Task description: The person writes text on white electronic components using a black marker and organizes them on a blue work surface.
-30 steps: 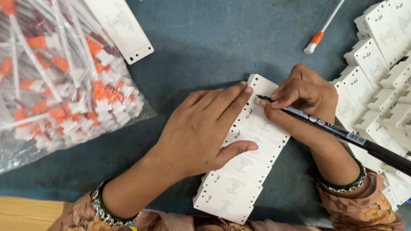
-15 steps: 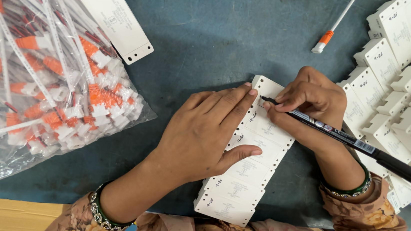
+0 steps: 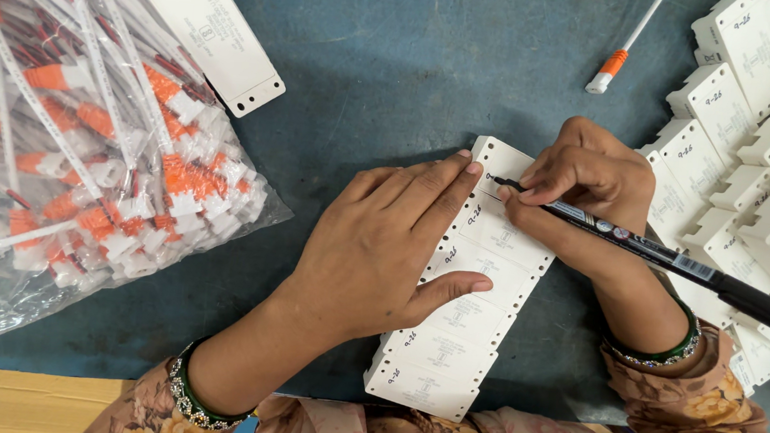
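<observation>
Pinning the row of light, rigid white plastic boxes (image 3: 467,290) under a flat, spread left hand (image 3: 382,244), the right hand (image 3: 586,184) pinches a black marker (image 3: 672,263), so the row looks steadiest pressed down from above.

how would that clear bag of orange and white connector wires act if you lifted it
The clear bag would probably sag and shift, since its film is thin and crumpled. Its loose wires would likely slide together. It looks fairly heavy, being packed full.

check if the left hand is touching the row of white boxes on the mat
Touching. The head view shows the left hand lying flat on the row of white boxes, fingers spread across the upper boxes and thumb pressed on a middle one.
</observation>
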